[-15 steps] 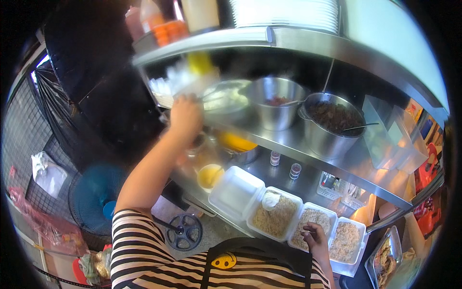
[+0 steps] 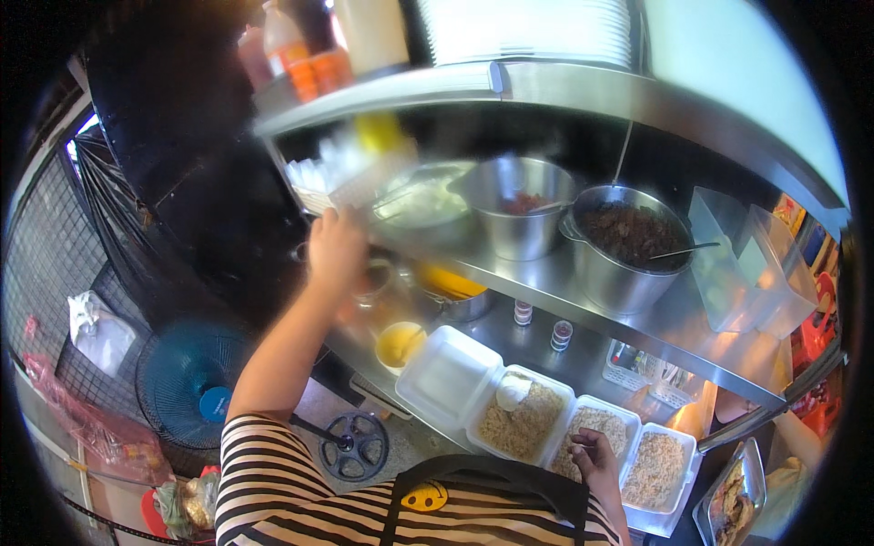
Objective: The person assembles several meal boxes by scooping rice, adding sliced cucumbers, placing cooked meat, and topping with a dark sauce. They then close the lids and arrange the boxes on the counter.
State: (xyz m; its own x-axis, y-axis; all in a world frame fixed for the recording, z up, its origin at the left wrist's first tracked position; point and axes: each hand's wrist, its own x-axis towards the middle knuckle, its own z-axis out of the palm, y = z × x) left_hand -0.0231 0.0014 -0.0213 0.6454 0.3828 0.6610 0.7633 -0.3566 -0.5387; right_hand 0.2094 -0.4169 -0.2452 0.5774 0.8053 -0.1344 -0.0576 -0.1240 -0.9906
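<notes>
Three white foam food boxes, left [image 2: 510, 447], middle [image 2: 612, 405] and right [image 2: 648, 519], stand side by side along the near edge of the stainless-steel tabletop [image 2: 583, 369], the left one with its white lid [image 2: 450, 375] folded open. All three already hold pale brown, grain-like food. Only the left also carries a rounded white item [image 2: 514, 389] on top; none shows on the other two, so going by that difference, the middle and right look less complete. The right hand [image 2: 596, 455] is over the middle box, its fingers curled and close together; whether they pinch anything, I cannot tell. The left hand [image 2: 337, 246] is raised beside a blurred pale container [image 2: 375, 173] at the left end of the steel shelf; its fingers are too blurred to say how far apart they are or whether they touch it.
</notes>
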